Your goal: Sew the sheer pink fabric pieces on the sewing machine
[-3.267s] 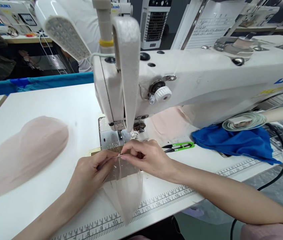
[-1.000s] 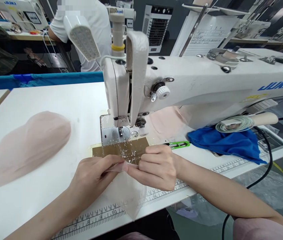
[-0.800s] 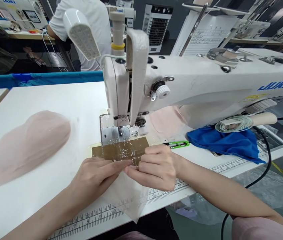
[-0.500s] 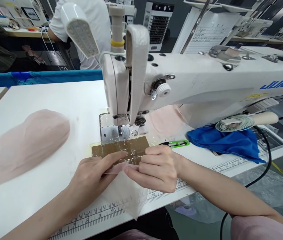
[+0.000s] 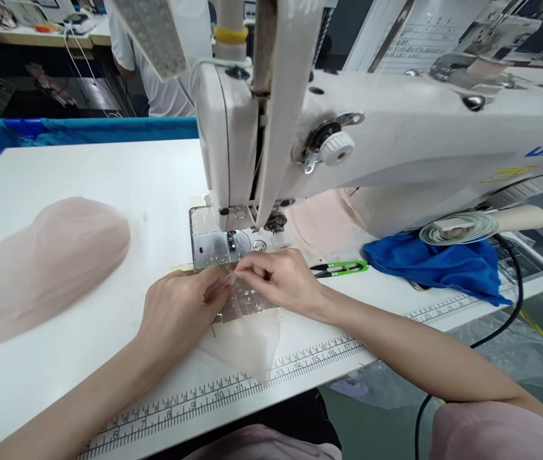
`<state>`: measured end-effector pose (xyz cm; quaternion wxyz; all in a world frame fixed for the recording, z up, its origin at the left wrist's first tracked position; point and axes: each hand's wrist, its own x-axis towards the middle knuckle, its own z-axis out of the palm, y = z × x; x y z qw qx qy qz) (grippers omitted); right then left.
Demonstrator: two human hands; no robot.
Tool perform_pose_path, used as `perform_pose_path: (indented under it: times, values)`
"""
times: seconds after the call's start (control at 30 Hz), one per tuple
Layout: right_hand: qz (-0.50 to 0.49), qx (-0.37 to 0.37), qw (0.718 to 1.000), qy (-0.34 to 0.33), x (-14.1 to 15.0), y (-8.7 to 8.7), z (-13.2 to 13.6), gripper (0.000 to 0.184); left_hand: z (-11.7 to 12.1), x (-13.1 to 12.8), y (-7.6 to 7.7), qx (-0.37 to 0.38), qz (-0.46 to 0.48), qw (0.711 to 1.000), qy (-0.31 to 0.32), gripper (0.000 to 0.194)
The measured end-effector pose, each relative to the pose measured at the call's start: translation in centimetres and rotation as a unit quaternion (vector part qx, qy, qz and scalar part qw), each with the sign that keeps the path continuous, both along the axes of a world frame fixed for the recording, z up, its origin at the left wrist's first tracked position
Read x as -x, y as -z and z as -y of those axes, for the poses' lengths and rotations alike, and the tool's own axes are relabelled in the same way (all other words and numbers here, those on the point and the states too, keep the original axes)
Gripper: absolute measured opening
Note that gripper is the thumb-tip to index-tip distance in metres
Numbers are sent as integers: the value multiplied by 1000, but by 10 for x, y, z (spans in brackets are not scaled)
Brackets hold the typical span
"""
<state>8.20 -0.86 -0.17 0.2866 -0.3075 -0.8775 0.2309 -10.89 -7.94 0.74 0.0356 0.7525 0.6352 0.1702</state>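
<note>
I see held fabric [image 5: 247, 345] just in front of the machine head [image 5: 226, 147]. Left of head: fabric piece [image 5: 55, 262] on table [image 5: 156, 176]. Right: fabric panel [image 5: 324, 220]; snips [image 5: 348, 268] front-right, cloth [image 5: 437, 262] farther right. Barrier strip [image 5: 122, 130] behind head.

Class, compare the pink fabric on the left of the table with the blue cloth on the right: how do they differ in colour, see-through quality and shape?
The pink fabric is pale, while the blue cloth is a deep, strong colour.
The pink fabric looks sheer; the blue cloth looks opaque.
The pink fabric lies spread in a smooth, rounded shape, whereas the blue cloth is bunched into folds.
Both rest on the white table.
</note>
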Motion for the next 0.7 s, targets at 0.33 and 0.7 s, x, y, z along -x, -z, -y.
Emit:
perform_pose_path:
  times: [0.33,0.7]
  values:
    - [113,52,986,109,8,-5,-9,21,-3,-3,4,-255,-144,943,156,18]
    - [166,-239,955,59,-10,-5,-6,27,-7,-5,6,-163,-152,962,155,29]
